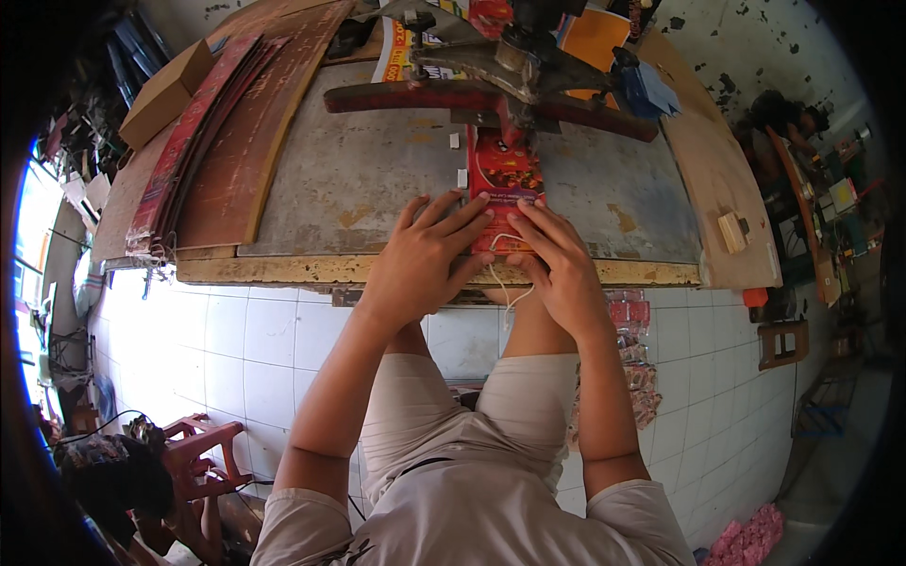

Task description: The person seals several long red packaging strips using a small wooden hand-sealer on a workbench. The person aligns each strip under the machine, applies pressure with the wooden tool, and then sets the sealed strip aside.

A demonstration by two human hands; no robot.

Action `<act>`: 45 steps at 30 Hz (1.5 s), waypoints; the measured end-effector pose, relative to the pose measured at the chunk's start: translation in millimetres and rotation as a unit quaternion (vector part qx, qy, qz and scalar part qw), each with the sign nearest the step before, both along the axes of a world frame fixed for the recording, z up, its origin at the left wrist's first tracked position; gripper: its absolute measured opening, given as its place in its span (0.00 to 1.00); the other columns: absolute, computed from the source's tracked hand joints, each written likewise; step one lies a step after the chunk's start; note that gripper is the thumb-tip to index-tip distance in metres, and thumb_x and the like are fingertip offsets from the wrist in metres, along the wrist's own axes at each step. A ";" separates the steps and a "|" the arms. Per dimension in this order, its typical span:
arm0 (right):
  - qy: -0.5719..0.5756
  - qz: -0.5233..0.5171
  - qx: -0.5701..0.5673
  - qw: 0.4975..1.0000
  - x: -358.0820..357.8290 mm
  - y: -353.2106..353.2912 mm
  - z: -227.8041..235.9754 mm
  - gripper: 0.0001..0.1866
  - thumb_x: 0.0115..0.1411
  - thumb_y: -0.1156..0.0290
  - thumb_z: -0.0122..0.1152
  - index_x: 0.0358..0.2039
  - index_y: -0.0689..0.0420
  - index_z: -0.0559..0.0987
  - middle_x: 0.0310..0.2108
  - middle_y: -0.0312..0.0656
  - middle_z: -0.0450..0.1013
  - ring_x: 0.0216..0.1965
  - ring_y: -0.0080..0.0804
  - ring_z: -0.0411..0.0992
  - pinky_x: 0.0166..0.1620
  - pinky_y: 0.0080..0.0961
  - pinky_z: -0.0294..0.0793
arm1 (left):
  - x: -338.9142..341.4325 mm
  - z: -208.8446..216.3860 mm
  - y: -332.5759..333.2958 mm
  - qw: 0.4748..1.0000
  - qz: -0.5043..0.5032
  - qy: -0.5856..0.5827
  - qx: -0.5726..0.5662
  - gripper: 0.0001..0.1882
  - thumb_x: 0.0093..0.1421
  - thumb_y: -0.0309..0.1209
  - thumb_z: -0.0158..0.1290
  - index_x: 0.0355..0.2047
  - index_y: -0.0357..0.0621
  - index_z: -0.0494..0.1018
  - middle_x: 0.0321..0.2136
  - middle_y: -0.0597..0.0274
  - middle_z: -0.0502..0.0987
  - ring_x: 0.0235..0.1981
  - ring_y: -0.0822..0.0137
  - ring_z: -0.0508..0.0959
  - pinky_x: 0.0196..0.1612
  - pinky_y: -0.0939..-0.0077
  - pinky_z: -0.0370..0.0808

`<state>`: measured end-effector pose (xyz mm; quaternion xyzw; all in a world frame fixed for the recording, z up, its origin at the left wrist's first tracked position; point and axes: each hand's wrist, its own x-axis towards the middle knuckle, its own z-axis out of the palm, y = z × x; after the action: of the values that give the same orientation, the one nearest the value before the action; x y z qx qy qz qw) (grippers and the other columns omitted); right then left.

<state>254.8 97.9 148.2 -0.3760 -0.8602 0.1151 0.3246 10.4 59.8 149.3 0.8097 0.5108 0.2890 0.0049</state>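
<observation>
A red printed paper bag or packet (508,174) with a picture on its front lies flat at the table's near edge, its far end under a metal press (517,71). My left hand (425,245) rests on its left side with fingers stretched out and fingertips touching it. My right hand (559,259) lies on the right side, fingers extended as well. Between my thumbs, a white cord (510,294) loops over the packet's near end and hangs below the table edge. Whether the packet is one piece or a stack, I cannot tell.
Two small white blocks (461,178) sit left of the packet on the grey tabletop (349,179). Long red-brown boards (255,141) and a cardboard box (168,92) lie at left. A wooden block (732,232) is at right. Other people are at lower left and upper right.
</observation>
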 end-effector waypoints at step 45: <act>-0.104 -0.404 0.146 0.897 241.7 60.9 -9.9 0.26 0.76 0.59 0.66 0.70 0.56 0.79 0.76 0.55 0.67 0.78 0.57 0.62 0.78 0.51 0.62 | 19.4 -25.9 -39.9 0.997 0.055 0.042 0.045 0.37 0.69 0.52 0.64 0.74 0.52 0.73 0.77 0.66 0.71 0.79 0.56 0.66 0.79 0.43 0.61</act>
<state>496.5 158.8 138.4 -0.6498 -0.6701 -0.1925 0.3027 29.8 19.9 123.4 0.7913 0.5407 0.2772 -0.0689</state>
